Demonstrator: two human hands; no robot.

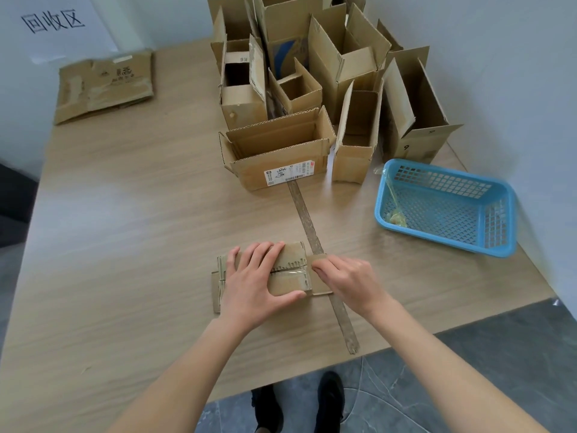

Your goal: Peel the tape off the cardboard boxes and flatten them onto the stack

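A small cardboard box [292, 284] lies near the table's front edge, with clear tape [290, 272] along its middle seam. My left hand [254, 281] rests flat on its top, fingers spread and thumb along the near side. My right hand [346, 281] is at the box's right end, fingertips curled at the tape's edge. A stack of flattened boxes [104, 84] lies at the far left of the table. Several open boxes [278, 151] stand at the back.
A blue plastic basket [446, 207] with peeled tape in it sits at the right. A long brown strip [307, 223] runs across the wooden table [140, 229] from the labelled box to the front edge, passing under the small box. A wall sign hangs behind the stack.
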